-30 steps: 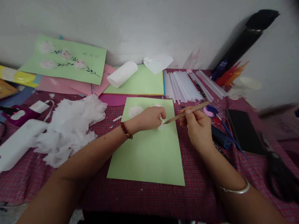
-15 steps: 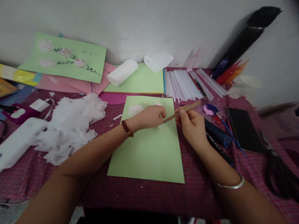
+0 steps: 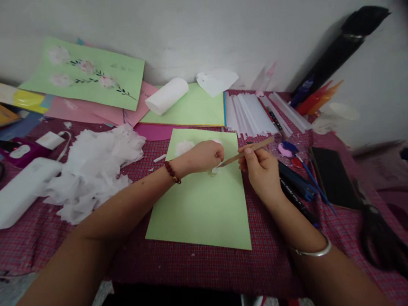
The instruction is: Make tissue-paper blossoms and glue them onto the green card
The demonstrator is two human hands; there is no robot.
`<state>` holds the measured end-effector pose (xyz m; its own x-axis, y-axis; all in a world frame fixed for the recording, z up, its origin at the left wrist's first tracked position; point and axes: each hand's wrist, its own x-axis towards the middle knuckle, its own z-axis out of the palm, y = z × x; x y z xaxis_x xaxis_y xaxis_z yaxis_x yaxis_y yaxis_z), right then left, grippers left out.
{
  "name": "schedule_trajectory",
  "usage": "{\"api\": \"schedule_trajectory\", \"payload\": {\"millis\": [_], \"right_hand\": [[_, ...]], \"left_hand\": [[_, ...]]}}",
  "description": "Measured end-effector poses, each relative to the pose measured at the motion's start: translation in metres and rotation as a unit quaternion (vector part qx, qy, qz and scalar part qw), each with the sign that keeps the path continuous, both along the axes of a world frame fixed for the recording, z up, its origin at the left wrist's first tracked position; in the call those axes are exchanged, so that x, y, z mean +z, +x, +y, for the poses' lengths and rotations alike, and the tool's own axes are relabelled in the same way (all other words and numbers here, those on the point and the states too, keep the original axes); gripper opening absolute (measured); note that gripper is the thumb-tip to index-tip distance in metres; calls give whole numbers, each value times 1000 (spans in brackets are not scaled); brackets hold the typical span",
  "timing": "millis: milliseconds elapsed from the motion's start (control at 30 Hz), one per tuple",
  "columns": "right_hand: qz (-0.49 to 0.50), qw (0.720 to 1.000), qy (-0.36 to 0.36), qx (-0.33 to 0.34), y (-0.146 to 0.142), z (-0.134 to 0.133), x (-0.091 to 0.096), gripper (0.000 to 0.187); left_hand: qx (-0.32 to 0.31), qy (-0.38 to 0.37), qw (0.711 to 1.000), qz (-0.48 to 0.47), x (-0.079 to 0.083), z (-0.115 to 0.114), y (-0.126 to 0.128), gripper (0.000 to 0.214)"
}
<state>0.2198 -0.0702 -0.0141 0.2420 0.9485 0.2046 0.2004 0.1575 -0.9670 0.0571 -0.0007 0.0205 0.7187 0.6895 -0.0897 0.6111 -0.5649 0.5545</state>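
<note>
A light green paper sheet (image 3: 202, 210) lies on the red checked cloth before me. My left hand (image 3: 202, 157) rests curled on its upper part, fingers closed over a small white tissue tuft (image 3: 220, 163). Another white tuft (image 3: 184, 147) is stuck on the sheet just left of that hand. My right hand (image 3: 260, 169) is closed round a thin wooden stick (image 3: 250, 151), whose tip touches the tuft by my left fingers.
A heap of white tissue scraps (image 3: 94, 167) lies to the left beside a white device (image 3: 13, 193). Behind are a finished green flower card (image 3: 86, 80), a tissue roll (image 3: 166, 95), white paper strips (image 3: 250, 115). Pens (image 3: 295, 183), a black phone (image 3: 331, 177) and scissors (image 3: 383, 242) sit right.
My right hand has shifted a little left and brought the stick tip down onto the tuft under my left fingers. The left hand has barely moved.
</note>
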Motion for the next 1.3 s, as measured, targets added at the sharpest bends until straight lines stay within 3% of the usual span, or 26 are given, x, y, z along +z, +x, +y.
{"api": "schedule_trajectory", "payload": {"millis": [267, 400, 567, 733, 833, 1067, 1300], "right_hand": [[-16, 1000, -7, 5, 1, 3, -3, 23], [25, 999, -29, 1, 2, 12, -9, 22], [93, 994, -64, -11, 3, 21, -17, 22], [132, 989, -55, -46, 6, 19, -16, 22], [135, 989, -37, -53, 7, 13, -15, 25], [104, 993, -39, -30, 2, 8, -16, 26], [130, 989, -45, -54, 2, 12, -17, 25]], "left_hand": [[44, 0, 998, -43, 4, 7, -6, 15], [78, 1, 994, -78, 11, 11, -12, 13], [106, -29, 990, -89, 33, 12, -26, 10], [161, -31, 984, -66, 57, 9, -64, 5], [176, -39, 983, -31, 56, -3, -89, 8], [128, -81, 987, 47, 28, -59, -127, 20], [153, -98, 983, 21, 25, -109, -156, 22]]}}
